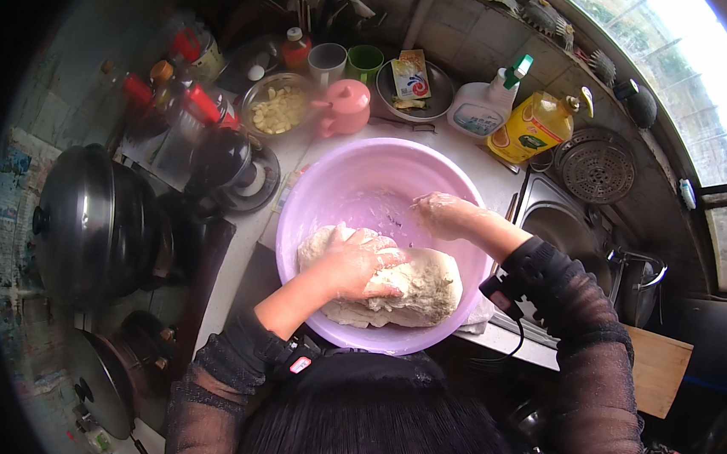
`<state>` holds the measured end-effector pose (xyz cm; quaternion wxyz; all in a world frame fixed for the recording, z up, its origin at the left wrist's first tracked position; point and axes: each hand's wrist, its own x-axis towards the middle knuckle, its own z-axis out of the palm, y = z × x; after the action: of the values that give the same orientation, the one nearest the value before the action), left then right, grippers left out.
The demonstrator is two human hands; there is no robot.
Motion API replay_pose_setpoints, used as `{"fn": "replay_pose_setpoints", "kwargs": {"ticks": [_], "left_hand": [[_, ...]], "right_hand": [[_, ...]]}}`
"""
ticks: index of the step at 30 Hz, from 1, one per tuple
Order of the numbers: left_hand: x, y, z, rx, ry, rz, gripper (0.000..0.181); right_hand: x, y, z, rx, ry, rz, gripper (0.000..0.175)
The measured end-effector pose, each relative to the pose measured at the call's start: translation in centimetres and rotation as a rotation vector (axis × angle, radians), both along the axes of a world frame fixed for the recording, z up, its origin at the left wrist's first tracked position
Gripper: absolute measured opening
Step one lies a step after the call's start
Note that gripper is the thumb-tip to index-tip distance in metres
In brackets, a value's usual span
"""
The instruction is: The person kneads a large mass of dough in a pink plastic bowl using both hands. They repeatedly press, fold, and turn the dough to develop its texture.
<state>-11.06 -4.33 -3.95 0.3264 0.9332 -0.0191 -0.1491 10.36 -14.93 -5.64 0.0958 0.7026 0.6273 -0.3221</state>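
Observation:
A thick, pale lump of dough (pixel 426 283) lies in a large lilac plastic basin (pixel 370 343), across the half nearest me. Spread over the top of the dough is my left hand (pixel 360 265), its fingers apart and dusted with flour paste. My right hand (pixel 438 214) is inside the basin by the far right wall, off the dough. Its fingers bend down toward the basin's inner surface, and dough residue coats them; what lies under the palm is hidden. Smears and small bits of dough stick to the basin wall (pixel 372 192).
Beyond the basin are a bowl of peeled garlic cloves (pixel 280 110), a pink pot (pixel 344 107), a metal bowl with a packet (pixel 439 82), a spray bottle (pixel 482 108) and a yellow pump bottle (pixel 531 128). A sink (pixel 559 226) is at right, a lidded pan (pixel 82 224) at left.

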Motion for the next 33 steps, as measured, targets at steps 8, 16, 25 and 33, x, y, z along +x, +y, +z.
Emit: {"fn": "replay_pose_setpoints", "kwargs": {"ticks": [8, 16, 25, 33], "left_hand": [[0.0, -0.1, -0.3, 0.108, 0.073, 0.005, 0.062], [0.0, -0.2, -1.0, 0.095, 0.005, 0.040, 0.061], [0.3, 0.1, -1.3, 0.073, 0.035, 0.031, 0.061], [0.3, 0.3, -1.5, 0.094, 0.043, -0.012, 0.065]], "right_hand": [[1.4, 3.9, -7.9, 0.173, -0.153, 0.404, 0.033], [2.0, 4.8, -8.7, 0.135, -0.101, 0.494, 0.035], [2.2, 6.2, -6.4, -0.135, -0.109, 0.235, 0.030], [-3.1, 10.8, -3.0, 0.527, 0.089, -0.136, 0.017]]}}
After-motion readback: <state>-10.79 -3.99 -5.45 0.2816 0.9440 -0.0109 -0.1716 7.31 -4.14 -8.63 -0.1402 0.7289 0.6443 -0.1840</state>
